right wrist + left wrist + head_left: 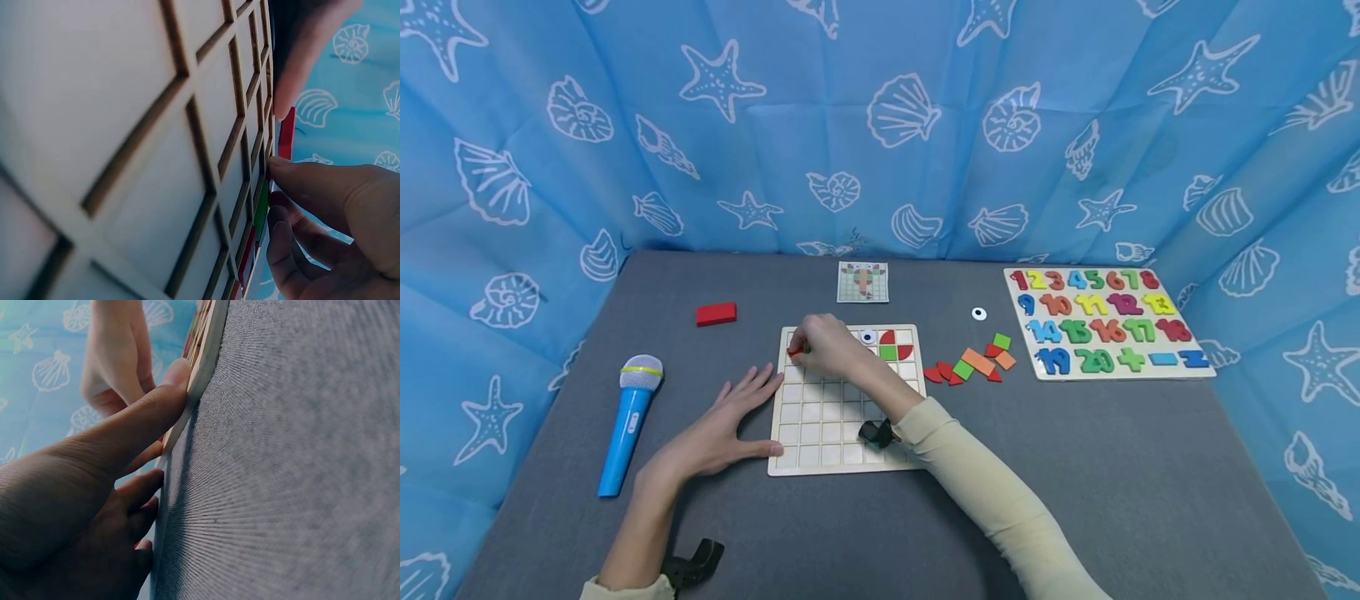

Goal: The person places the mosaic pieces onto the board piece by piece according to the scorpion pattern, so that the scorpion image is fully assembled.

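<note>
A pale wooden grid board (811,433) lies flat on the table. My left hand (726,429) is spread along its left side, its thumb (169,387) resting on the near left corner. Over the far left corner, my right hand (831,346) has its fingers bent and pinches a small red piece (795,352), mostly covered by the fingertips. The right wrist view shows a green piece (261,209) in the board beside those fingers. At the far right of the grid sit a round eye piece (868,337), red quarter-round pieces (906,352) and a green square (888,353).
Loose red, green and orange pieces (978,361) lie right of the board, below another eye piece (979,314). A pattern card (862,282) lies behind it. A red block (716,313) and blue microphone (628,425) are left; a number puzzle (1108,325) is right.
</note>
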The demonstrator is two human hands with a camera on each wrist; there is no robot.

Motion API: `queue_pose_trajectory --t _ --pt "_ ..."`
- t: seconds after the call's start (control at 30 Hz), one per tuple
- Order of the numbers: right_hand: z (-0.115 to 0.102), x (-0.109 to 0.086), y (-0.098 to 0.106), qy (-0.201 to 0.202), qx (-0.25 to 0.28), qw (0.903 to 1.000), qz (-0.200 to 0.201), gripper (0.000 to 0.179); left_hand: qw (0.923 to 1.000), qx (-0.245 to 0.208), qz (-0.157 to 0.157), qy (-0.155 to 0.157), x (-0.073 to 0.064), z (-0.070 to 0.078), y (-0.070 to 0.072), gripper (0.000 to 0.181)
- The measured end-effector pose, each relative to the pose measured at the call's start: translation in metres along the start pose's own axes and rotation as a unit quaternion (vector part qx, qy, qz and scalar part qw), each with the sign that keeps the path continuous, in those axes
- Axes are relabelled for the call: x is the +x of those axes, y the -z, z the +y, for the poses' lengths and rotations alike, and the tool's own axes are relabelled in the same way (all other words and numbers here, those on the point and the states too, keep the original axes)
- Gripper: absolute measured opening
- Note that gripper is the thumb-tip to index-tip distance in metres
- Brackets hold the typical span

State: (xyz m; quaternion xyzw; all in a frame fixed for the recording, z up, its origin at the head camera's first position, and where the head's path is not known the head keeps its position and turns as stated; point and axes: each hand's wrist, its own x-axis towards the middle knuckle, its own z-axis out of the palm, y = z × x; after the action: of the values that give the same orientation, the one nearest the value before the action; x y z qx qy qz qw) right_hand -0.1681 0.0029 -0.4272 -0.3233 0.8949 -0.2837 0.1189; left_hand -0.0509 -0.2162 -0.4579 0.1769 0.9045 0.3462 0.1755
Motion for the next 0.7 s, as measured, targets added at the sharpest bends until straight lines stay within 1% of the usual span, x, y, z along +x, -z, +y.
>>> queue_pose_trajectory --t 0.13,0.3,0.43,0.57,0.7 --pt "0.001 -0.003 0.002 0.005 0.0 1.0 0.005 0.014 1.0 -0.001 0.002 -0.002 0.0 0.0 0.0 0.107" --pt "0.009 -0.015 0.007 0.01 0.024 0.9995 0.019 0.013 1.0 -0.004 0.002 0.002 0.001 0.0 -0.001 0.109" --pt "0.019 -0.032 0.016 0.009 0.051 0.9984 0.025 0.011 1.0 -0.005 -0.001 0.006 0.001 -0.001 -0.001 0.109" --pt "0.029 -0.051 0.028 -0.003 0.075 0.997 0.02 0.01 0.9999 -0.006 -0.002 0.009 0.0 0.0 -0.001 0.109" --pt "0.04 -0.072 0.039 -0.007 0.088 0.9959 0.022 0.011 1.0 -0.004 -0.001 0.008 0.0 -0.001 -0.001 0.109"
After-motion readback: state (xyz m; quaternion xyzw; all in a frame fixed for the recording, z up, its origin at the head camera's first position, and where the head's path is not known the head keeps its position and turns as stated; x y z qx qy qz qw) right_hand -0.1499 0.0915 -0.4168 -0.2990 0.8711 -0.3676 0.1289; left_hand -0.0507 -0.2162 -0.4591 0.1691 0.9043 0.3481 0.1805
